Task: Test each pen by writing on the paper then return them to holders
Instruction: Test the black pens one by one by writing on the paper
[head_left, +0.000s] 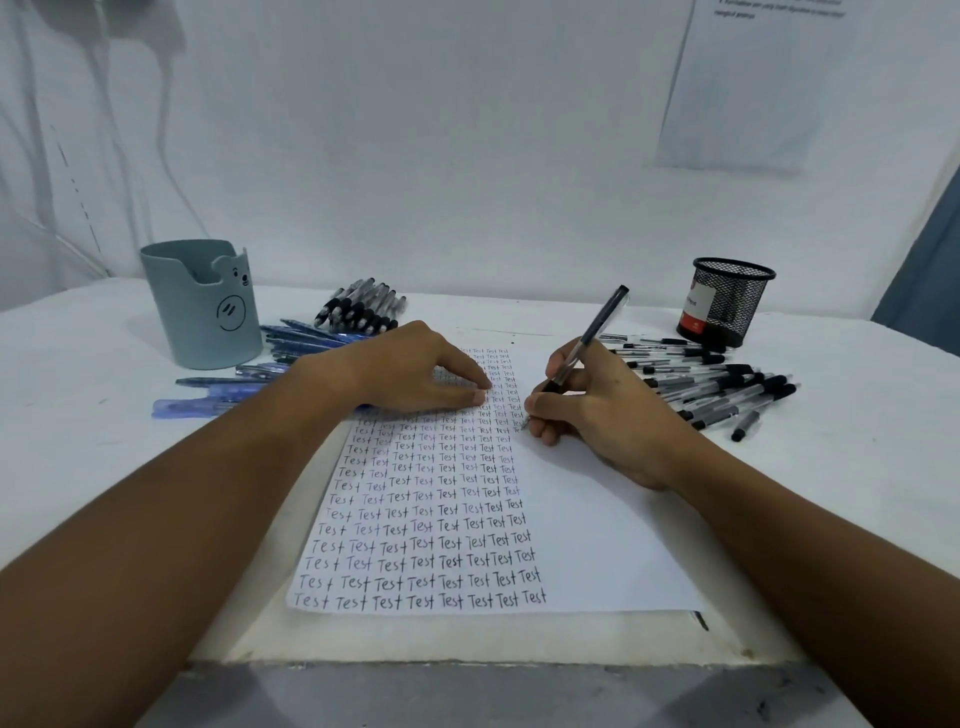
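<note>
The left hand (415, 371) covers the words near the top left of the paper (587, 525). The right hand (602, 410) hides most of the tip of the pen (589, 338) in its grip. The printing on the wall sheet (753, 88) is blurred and cut by the top edge. The label inside the mesh cup (727, 306) is too small to read. Both forearms leave the picture at its lower edges.

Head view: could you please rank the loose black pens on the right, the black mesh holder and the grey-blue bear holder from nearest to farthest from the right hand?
1. Loose black pens, just right of the right hand.
2. Black mesh holder, back right.
3. Grey-blue bear holder, far left.
</note>
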